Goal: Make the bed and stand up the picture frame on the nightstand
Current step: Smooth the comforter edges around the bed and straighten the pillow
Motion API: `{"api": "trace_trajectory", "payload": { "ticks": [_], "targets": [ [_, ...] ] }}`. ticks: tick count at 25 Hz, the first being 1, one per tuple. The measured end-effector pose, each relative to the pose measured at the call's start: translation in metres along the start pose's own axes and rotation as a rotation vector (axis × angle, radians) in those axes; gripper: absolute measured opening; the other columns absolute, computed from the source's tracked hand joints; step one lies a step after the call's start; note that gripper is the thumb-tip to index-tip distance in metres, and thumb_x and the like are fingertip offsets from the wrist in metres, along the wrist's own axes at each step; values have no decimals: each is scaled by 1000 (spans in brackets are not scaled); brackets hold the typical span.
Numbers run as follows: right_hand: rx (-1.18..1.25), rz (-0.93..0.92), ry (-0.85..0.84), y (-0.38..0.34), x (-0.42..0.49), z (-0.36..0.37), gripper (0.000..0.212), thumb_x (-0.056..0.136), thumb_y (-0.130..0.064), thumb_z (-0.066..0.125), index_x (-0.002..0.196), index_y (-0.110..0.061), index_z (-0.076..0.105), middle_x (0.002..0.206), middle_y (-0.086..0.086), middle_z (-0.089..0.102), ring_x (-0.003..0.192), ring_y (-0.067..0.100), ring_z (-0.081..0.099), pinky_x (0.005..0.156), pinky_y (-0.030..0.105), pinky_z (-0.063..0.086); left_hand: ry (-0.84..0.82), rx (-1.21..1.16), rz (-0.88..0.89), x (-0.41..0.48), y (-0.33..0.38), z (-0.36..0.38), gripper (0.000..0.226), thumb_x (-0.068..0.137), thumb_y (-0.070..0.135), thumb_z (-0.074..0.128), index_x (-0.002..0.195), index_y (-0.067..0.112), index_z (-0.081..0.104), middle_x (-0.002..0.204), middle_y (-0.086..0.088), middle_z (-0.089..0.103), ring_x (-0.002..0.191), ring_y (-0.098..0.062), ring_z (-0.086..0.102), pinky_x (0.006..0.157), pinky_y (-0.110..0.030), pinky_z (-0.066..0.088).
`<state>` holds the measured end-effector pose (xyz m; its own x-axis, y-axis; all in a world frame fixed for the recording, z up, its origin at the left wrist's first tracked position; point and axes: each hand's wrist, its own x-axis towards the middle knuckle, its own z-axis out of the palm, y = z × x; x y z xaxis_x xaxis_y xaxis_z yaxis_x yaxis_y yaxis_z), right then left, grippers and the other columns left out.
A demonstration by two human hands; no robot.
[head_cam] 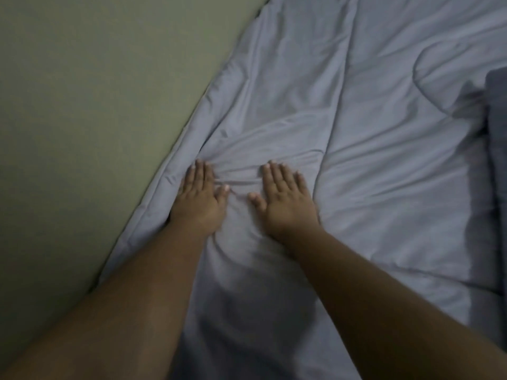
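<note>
A light grey-blue comforter (pixel 356 105) covers the bed and fills most of the head view. It is wrinkled, with folds bunched between and ahead of my hands. My left hand (pixel 200 198) lies flat, palm down, on the comforter close to its left edge beside the wall. My right hand (pixel 285 198) also presses flat on the fabric, a short gap to the right, fingers apart. Neither hand grips anything. No picture frame or nightstand is in view.
A plain greenish wall (pixel 82 119) runs diagonally along the comforter's left edge. A darker grey piece of bedding (pixel 496 160) lies at the right edge of the view, partly on top of the comforter.
</note>
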<state>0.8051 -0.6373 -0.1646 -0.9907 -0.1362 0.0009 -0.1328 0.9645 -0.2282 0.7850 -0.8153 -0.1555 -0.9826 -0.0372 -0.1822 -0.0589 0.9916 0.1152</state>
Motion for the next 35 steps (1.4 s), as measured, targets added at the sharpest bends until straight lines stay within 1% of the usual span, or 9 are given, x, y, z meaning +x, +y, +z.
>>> {"api": "trace_trajectory", "payload": {
  "ticks": [4, 9, 15, 21, 23, 25, 28, 31, 35],
  "targets": [
    [60, 68, 18, 25, 0, -52, 72, 95, -60, 18, 152, -17, 7, 161, 0, 6, 148, 17, -4, 117, 38, -9, 67, 34, 93, 5, 49, -37, 61, 100, 45, 22, 150, 10, 20, 158, -10, 20, 146, -25, 16, 119, -40, 12],
    [26, 97, 63, 115, -25, -139, 70, 96, -59, 16, 152, -18, 8, 161, -1, 8, 147, 19, -7, 118, 41, -6, 120, 49, 184, -8, 171, -82, 60, 99, 49, 24, 145, 12, 35, 156, -9, 26, 142, -29, 23, 118, -43, 16],
    [-55, 265, 218, 287, -97, -235, 70, 94, -60, 27, 151, -19, 21, 157, 0, 24, 147, 24, 11, 117, 44, 10, 131, -38, 316, -58, 375, -95, 60, 98, 50, 26, 145, 15, 35, 157, -6, 26, 143, -26, 23, 118, -42, 15],
    [-149, 599, 223, 470, -177, -269, 67, 95, -55, 30, 150, -18, 22, 157, 3, 25, 145, 28, 15, 116, 47, 11, 125, -92, 415, -90, 535, -63, 59, 98, 48, 28, 146, 14, 33, 155, -7, 30, 140, -29, 29, 114, -42, 24],
    [-90, 757, 210, 512, -200, -258, 59, 97, -43, 33, 149, -14, 24, 156, 7, 26, 142, 30, 21, 114, 48, 19, 78, -159, 339, -92, 558, -44, 59, 99, 45, 27, 150, 15, 21, 158, -4, 22, 141, -29, 26, 113, -43, 25],
    [91, 955, 214, 539, -215, -246, 53, 98, -34, 34, 145, -11, 28, 149, 13, 33, 133, 37, 32, 107, 50, 29, 27, -267, 184, -91, 565, -30, 59, 101, 38, 26, 152, 13, 10, 160, -6, 11, 142, -32, 23, 113, -42, 22],
    [411, 1147, 169, 564, -224, -240, 53, 97, -45, 33, 137, -10, 34, 139, 21, 41, 125, 41, 40, 101, 50, 33, 47, -379, -48, -91, 561, -25, 57, 102, 37, 23, 145, -1, 27, 152, -23, 27, 135, -39, 33, 110, -43, 27],
    [536, 1153, 98, 575, -235, -246, 67, 97, -54, 31, 139, -2, 37, 144, 24, 40, 131, 39, 40, 106, 43, 30, 25, -282, -126, -97, 555, -26, 62, 101, 45, 18, 134, -2, 43, 139, -27, 45, 125, -41, 45, 103, -45, 35],
    [533, 1034, 23, 559, -248, -264, 58, 103, -41, 23, 141, 1, 38, 147, 27, 35, 135, 38, 35, 109, 37, 27, -40, -292, -65, -113, 556, -45, 63, 103, 39, 17, 127, -8, 52, 134, -31, 50, 123, -42, 48, 102, -40, 37]
  ]
}}
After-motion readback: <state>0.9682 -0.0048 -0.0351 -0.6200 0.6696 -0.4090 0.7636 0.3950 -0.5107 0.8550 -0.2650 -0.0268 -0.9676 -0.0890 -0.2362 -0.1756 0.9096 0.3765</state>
